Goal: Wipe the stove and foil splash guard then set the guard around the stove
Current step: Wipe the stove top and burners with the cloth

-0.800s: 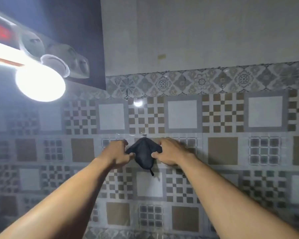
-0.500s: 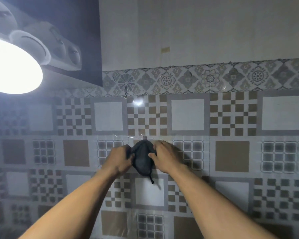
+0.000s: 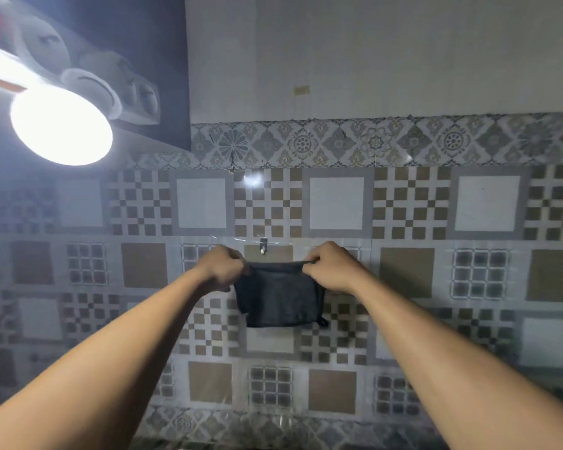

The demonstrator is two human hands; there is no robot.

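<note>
A dark cloth [image 3: 278,295] hangs flat against the patterned tile wall, stretched between both hands. My left hand [image 3: 223,269] pinches its upper left corner and my right hand [image 3: 330,266] pinches its upper right corner. A small metal hook [image 3: 263,245] sticks out of the wall just above the cloth's top edge, between my hands, and the cloth is off it. A small loop [image 3: 322,321] dangles at the cloth's lower right corner. Neither the stove nor the foil splash guard is in view.
A bright round lamp [image 3: 61,129] glares at the upper left under a shelf or rack [image 3: 111,76] holding pale rounded items. The tiled wall [image 3: 413,271] fills the view, with plain grey wall [image 3: 371,53] above it.
The cloth was bunched up at the hook between my two hands. My hands have moved apart and slightly down, and the cloth now hangs spread out below the hook.
</note>
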